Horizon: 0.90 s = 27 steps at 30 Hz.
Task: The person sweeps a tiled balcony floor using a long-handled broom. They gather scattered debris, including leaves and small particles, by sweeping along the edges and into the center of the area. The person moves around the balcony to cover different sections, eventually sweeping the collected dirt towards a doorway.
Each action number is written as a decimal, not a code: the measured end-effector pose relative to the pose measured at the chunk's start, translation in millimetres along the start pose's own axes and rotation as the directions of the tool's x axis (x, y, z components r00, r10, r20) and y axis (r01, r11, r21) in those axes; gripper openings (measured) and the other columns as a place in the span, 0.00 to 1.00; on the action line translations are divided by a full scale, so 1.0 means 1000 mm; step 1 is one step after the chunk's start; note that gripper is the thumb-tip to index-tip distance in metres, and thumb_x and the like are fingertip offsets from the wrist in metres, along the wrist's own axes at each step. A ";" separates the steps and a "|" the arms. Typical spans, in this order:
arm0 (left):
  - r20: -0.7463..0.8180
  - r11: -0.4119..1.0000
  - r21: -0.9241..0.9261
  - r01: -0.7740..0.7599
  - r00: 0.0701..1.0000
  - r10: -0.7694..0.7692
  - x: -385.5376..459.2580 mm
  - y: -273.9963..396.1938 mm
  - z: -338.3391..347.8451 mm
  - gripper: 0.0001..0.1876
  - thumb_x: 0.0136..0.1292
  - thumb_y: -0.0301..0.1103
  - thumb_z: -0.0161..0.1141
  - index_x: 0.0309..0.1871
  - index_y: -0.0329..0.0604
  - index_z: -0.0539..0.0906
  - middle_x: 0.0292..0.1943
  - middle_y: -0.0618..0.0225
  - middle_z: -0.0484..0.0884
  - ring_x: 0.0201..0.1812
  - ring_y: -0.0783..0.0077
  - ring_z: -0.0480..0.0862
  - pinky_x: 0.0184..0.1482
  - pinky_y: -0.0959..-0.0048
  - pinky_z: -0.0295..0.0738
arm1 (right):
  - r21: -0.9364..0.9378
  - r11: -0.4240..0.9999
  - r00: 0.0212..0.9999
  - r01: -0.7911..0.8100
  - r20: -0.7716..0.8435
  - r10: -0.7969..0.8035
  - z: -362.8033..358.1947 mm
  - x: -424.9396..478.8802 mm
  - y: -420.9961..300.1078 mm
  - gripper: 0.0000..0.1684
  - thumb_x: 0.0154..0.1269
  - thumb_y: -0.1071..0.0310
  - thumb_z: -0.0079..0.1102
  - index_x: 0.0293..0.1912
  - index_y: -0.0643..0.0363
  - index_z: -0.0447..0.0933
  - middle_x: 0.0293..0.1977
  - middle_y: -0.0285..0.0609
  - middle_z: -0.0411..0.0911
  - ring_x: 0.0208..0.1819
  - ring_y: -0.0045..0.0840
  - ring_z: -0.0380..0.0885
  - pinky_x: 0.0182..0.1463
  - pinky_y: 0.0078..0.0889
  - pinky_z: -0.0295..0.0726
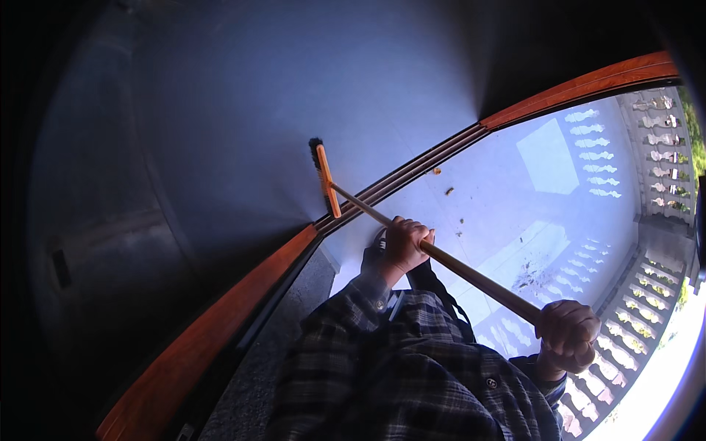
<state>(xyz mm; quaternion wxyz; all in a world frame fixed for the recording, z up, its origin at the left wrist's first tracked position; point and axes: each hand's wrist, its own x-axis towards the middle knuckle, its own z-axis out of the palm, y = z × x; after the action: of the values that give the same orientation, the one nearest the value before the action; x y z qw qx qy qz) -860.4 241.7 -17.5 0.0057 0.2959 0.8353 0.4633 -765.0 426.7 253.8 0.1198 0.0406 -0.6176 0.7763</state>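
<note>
A push broom (329, 182) with an orange head and dark bristles lies across the picture's middle. Its head is at the inner side of the sliding-door track, partly over the smooth floor. My left hand (407, 242) is closed around the middle of the wooden handle (480, 278). Around the handle's upper end at the lower right, my right hand (568, 336) is closed as well. The handle slants from the upper left down to the right, in front of my plaid shirt.
A metal door track (408, 171) runs between wooden frame parts (220, 325). Small bits of debris (449, 191) and a darker scatter of dirt (529, 273) lie on the sunlit balcony floor (485, 204). A stone balustrade (662, 149) borders it at the right.
</note>
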 end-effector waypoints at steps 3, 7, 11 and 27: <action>0.009 0.995 0.096 0.005 1.000 -0.006 -0.022 -0.024 0.000 0.17 0.55 0.30 0.64 0.15 0.45 0.69 0.15 0.65 0.74 0.22 0.57 0.78 0.31 0.60 0.67 | 0.035 0.998 0.997 -0.058 -0.049 0.060 0.007 -0.003 0.025 0.28 0.68 0.58 0.51 0.13 0.49 0.56 0.09 0.32 0.59 0.09 0.24 0.59 0.16 0.30 0.66; 0.067 0.996 0.087 0.024 0.997 -0.030 -0.028 -0.036 0.015 0.16 0.55 0.31 0.64 0.15 0.45 0.70 0.16 0.64 0.75 0.23 0.56 0.78 0.32 0.59 0.67 | 0.025 0.995 0.990 -0.093 -0.101 0.095 -0.003 -0.008 0.046 0.33 0.70 0.47 0.54 0.15 0.51 0.55 0.10 0.33 0.60 0.11 0.23 0.60 0.19 0.31 0.64; 0.031 1.000 0.008 0.012 0.999 -0.013 -0.007 -0.014 0.020 0.17 0.55 0.31 0.65 0.15 0.45 0.70 0.17 0.63 0.76 0.23 0.56 0.78 0.32 0.60 0.68 | -0.113 0.994 1.000 -0.016 -0.025 0.014 0.005 -0.001 0.015 0.27 0.67 0.57 0.51 0.14 0.50 0.55 0.08 0.30 0.59 0.09 0.22 0.60 0.16 0.29 0.67; -0.029 1.000 0.008 -0.011 1.000 0.012 -0.006 0.010 0.002 0.18 0.57 0.31 0.64 0.15 0.47 0.68 0.16 0.65 0.74 0.22 0.56 0.76 0.31 0.61 0.67 | -0.064 0.996 0.995 0.069 0.076 -0.064 0.014 -0.004 -0.012 0.27 0.68 0.62 0.49 0.13 0.48 0.55 0.07 0.32 0.64 0.07 0.21 0.61 0.12 0.28 0.69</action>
<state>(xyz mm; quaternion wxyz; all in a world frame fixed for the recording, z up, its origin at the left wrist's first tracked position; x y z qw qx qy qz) -849.7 244.0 -12.4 -0.0104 0.2938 0.8355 0.4642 -759.1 414.8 267.7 0.1240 0.0856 -0.6455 0.7487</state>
